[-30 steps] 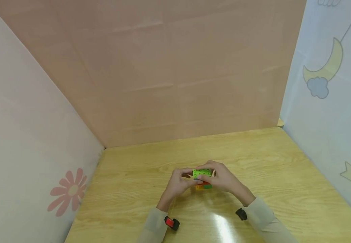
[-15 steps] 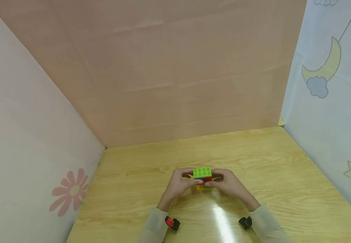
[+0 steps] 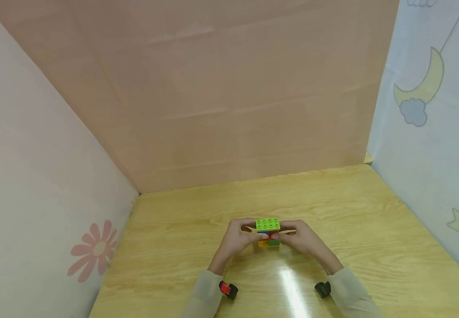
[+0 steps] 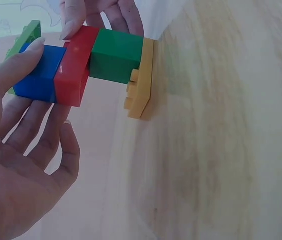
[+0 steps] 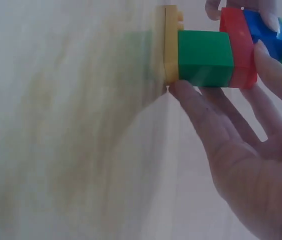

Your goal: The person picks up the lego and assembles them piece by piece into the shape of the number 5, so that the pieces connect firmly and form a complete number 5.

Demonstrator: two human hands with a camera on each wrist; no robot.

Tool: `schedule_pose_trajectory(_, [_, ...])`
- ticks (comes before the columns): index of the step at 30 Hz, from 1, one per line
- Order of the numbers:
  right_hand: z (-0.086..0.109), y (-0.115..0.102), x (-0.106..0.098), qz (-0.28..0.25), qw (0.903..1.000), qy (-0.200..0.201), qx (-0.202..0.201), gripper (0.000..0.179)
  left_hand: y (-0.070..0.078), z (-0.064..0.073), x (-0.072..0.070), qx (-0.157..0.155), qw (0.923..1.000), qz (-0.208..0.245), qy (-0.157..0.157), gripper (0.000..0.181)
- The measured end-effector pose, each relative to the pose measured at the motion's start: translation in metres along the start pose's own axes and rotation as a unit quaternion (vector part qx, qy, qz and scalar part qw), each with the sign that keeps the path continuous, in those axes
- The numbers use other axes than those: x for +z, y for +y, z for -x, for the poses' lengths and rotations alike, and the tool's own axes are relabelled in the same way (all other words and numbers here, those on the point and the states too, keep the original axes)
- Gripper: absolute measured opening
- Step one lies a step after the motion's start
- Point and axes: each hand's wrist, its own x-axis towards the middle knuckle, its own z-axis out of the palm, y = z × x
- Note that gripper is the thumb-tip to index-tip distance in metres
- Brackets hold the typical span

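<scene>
A stack of toy building blocks stands between both hands in the head view. Its top is a light green studded plate (image 3: 267, 224). Below come a blue block (image 4: 40, 75), a red block (image 4: 76, 65), a green block (image 4: 116, 55) and an orange-yellow plate (image 4: 143, 85) at the bottom, close to the tabletop. My left hand (image 3: 235, 238) holds the stack from the left, thumb on the blue block, fingers behind. From the right, my right hand (image 3: 302, 238) grips it, thumb on the red block (image 5: 240, 47) and fingers along the far side of the green block (image 5: 205, 57).
The stack is over a wood-grain table (image 3: 182, 247). A brown-pink panel (image 3: 229, 97) closes off the back. Pale walls stand at both sides, the left with a pink flower (image 3: 94, 249), the right with a moon (image 3: 426, 81). A dark strap (image 3: 228, 289) hangs at the left wrist.
My right hand has come down from the light green plate on top to the right side of the stack. My left hand keeps its hold, and the stack sits almost where it was.
</scene>
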Motion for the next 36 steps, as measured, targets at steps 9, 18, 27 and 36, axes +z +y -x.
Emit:
schedule_pose_trajectory(9, [0.0,0.0,0.0,-0.005,1.0,0.0,0.0,0.03,0.0,-0.002,-0.001,-0.006,0.9999,0.012,-0.004,0.032])
schedule_pose_trajectory(18, [-0.001,-0.004,-0.001,-0.004,0.9999,-0.004,0.015,0.033,0.0,-0.002,-0.003,-0.006,0.9999,0.009,-0.005,0.031])
schedule_pose_trajectory(27, [-0.002,-0.005,0.008,-0.019,0.9996,-0.012,0.018,0.038,-0.004,0.005,-0.008,-0.017,0.9998,0.008,-0.011,0.027])
schedule_pose_trajectory(36, [-0.004,-0.005,0.008,-0.002,0.9999,-0.011,0.009,0.037,-0.008,0.003,-0.01,-0.014,0.9997,0.018,-0.013,0.028])
